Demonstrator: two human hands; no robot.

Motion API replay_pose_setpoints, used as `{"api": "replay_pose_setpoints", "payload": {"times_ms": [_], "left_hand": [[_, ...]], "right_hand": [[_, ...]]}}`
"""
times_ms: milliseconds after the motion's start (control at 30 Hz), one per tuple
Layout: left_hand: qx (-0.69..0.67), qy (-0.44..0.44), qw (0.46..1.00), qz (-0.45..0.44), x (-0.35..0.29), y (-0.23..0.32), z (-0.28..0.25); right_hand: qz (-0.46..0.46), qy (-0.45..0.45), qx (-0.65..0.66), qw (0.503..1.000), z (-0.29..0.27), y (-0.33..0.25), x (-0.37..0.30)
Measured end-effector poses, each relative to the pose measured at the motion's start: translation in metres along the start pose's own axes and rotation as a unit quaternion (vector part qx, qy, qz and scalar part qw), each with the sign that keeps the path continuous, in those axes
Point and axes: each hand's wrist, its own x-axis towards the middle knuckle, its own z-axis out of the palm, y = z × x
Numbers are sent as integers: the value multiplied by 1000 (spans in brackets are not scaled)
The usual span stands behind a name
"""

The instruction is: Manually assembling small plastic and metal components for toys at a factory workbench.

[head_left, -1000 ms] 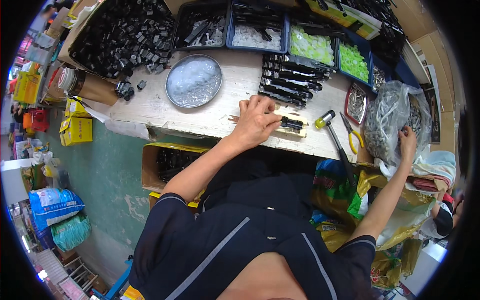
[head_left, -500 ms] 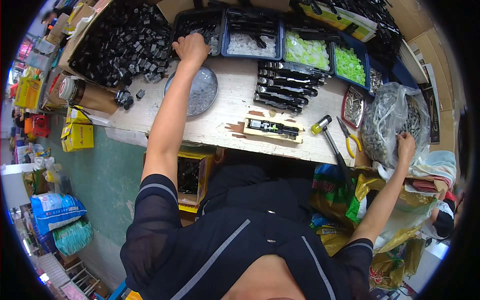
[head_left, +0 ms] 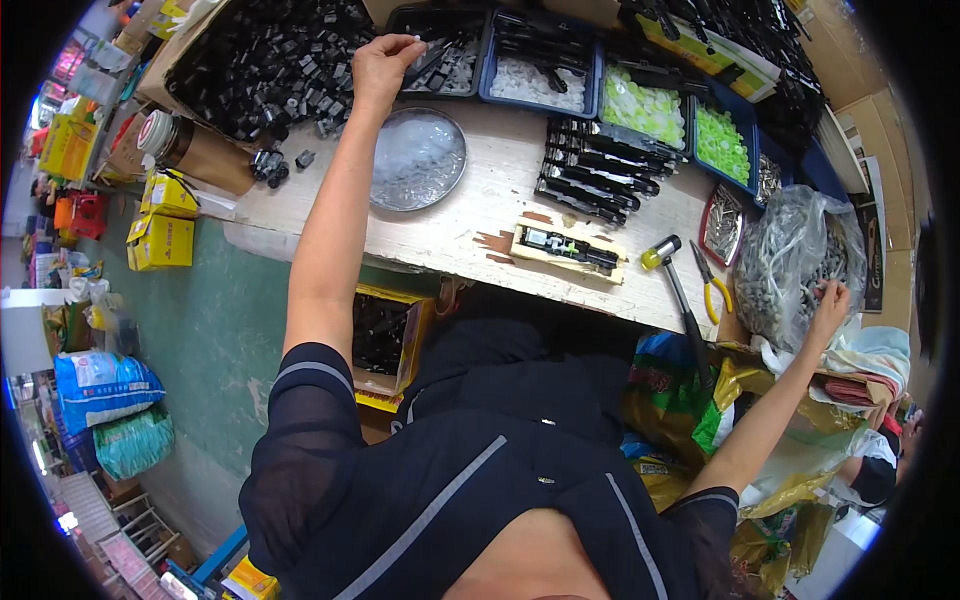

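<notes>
My left hand [head_left: 380,76] is raised at the near left corner of a dark tray [head_left: 441,97] of small clear and black pieces. Its thumb and fingertips are pinched together, with a tiny pale piece [head_left: 417,39] just showing at their tips. On the right, my right hand [head_left: 829,308] is at the open side of a clear plastic bag [head_left: 772,262] full of small grey parts. Its fingers are drawn together; whatever they grip is too small to tell. Between my arms, a black mechanism [head_left: 570,249] with a bright green bit lies in a cream-coloured block fixture [head_left: 528,259].
A round metal dish [head_left: 420,190] stands beside my left forearm. Black assemblies [head_left: 610,170] lie in a row near trays of white discs [head_left: 540,85] and green discs [head_left: 640,107]. A hammer [head_left: 677,287], yellow-handled pliers [head_left: 712,280] and a red-rimmed tray [head_left: 721,226] lie rightward.
My left hand has lifted out of the dark tray toward its left side, fingertips now pinched on a tiny piece. My right hand stays at the bag. The whole view has shifted slightly.
</notes>
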Motion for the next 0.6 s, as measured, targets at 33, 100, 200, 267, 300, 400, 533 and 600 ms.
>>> {"api": "replay_pose_setpoints", "payload": {"times_ms": [33, 100, 200, 267, 300, 400, 533, 600], "left_hand": [[-85, -7, 996, -30, -2, 1, -4], [-210, -24, 974, -76, -16, 12, -13], [-78, -115, 986, -97, -50, 37, -35], [20, -151, 987, -50, -81, 36, -43], [104, -150, 983, 35, -95, 22, -46], [200, -177, 963, 34, -126, 33, -51], [237, -196, 949, 67, -141, 33, -50], [285, -235, 927, 70, -143, 36, -43]], "right_hand": [[6, 5, 30, 1000, 1, 3, -1], [30, 0, 19, 999, 11, -27, -13], [26, -10, -5, 1000, 8, -58, -29], [-3, -23, -12, 1000, 12, -79, -40], [-29, -17, -26, 999, 18, -95, -48], [-67, -26, -27, 997, 40, -146, -75], [-103, -86, -76, 988, 60, -173, -97], [-128, -102, -91, 982, 67, -185, -105]]}}
